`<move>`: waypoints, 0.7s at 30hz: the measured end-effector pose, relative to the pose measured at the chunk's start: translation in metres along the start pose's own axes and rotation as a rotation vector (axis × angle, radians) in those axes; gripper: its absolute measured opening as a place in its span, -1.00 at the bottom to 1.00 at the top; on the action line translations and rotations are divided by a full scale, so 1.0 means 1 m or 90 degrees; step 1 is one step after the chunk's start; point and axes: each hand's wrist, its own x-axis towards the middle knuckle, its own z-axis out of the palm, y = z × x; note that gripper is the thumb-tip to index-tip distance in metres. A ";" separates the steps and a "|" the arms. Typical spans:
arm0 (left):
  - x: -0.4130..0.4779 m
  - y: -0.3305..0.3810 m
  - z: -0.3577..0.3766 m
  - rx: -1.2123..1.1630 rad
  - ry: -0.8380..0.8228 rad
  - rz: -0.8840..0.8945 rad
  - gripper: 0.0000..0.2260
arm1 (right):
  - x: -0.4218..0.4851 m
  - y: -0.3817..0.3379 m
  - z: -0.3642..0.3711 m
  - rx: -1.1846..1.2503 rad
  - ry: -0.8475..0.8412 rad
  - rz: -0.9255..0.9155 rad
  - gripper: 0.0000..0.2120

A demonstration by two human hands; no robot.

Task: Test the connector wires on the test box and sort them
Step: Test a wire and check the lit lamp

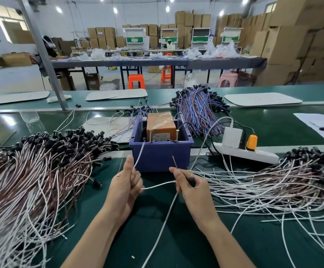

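Both hands sit low in the middle of the frame, just in front of the bin. Left hand [125, 183] is curled round a thin white wire lead [139, 157], thumb sticking up. That lead runs up into the dark blue plastic bin [160, 154] holding the orange taped-up test box [160, 123], and ends just beside the left brass screw [150, 135]; can't tell if it actually touches.

Right hand [191, 183] pinches a reddish-brown wire lead [174, 162], bare tip pointing up, still short of the bin. A small black connector [192, 180] is tucked in the same fingers.

So I'd say one wire is mid-test, one end in, the other not yet. Next move is probably getting that brown tip onto the right brass screw [177, 134], a small target, so steady aim needed.

Then it gets sorted: pinkish-brown wire heap [31, 171] at left, loose white wire pile [273, 187] at right. No idea which is which.
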 end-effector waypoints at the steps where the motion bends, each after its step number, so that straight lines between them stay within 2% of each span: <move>1: 0.000 0.000 0.000 0.008 0.006 0.005 -0.50 | 0.000 0.000 0.000 0.004 0.006 0.006 -0.83; 15: 0.002 -0.002 0.000 -0.053 0.022 0.045 -0.63 | 0.001 0.003 -0.001 -0.009 0.029 0.010 -0.87; 18: 0.002 -0.002 0.001 -0.080 0.024 0.049 -0.70 | 0.002 0.002 0.000 -0.004 0.052 0.006 -0.95; 21: 0.002 -0.002 0.000 -0.086 0.034 0.045 -0.70 | 0.003 0.002 0.000 0.008 0.098 -0.002 -0.95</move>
